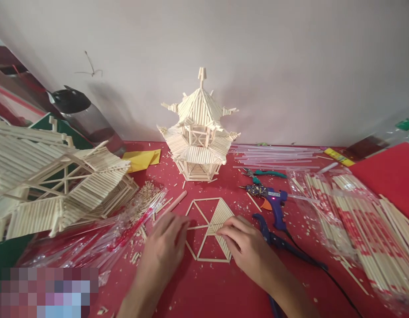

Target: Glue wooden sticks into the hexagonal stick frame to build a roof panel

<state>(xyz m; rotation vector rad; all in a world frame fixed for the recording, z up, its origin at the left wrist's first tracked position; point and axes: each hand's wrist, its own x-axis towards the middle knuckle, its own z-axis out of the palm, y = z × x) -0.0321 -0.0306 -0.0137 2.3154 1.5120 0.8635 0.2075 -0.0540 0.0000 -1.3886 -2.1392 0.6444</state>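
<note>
A flat hexagonal frame of thin wooden sticks (213, 259) lies on the red tabletop, divided by spokes. Rows of short sticks (221, 215) fill its right-hand sections. My left hand (168, 240) is at the frame's left corner, fingers bent together and closed on that edge, which they partly cover. Over the filled right side, my right hand (246, 243) has thumb and fingertips pinched together; anything small between them is hidden. Just behind the frame stands a small pagoda model (201, 148) built of the same sticks, upright and apart from both hands.
A blue glue gun (275, 203), green-handled pliers (272, 173) and a dark blue hand tool (287, 245) lie right. Bagged sticks (360, 225) are beyond them. Clear glue sticks (277, 155) lie behind. A larger stick model (68, 181) and a bottle (88, 117) stand left.
</note>
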